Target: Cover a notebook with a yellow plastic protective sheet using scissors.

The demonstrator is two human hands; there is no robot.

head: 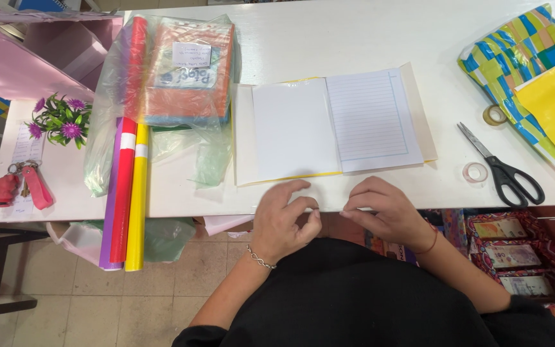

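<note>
At the left of the white worktop [367, 32], rolls of red, purple and yellow covering paper [128, 193] are lying beside a clear plastic bag [162, 83] holding an orange-and-blue pack with a small white rectangular label on top. The left hand [284, 222] and right hand [387, 212] are resting half-curled at the worktop's near edge, fingertips pinching together, though I cannot tell what they are gripping. Just beyond them the open notebook [332, 125] is lying on its yellow cover sheet, apparently part-wrapped, with black scissors [505, 170], tape rolls [475, 171] and a multicoloured checked package [521, 51] waiting at the right.
</note>
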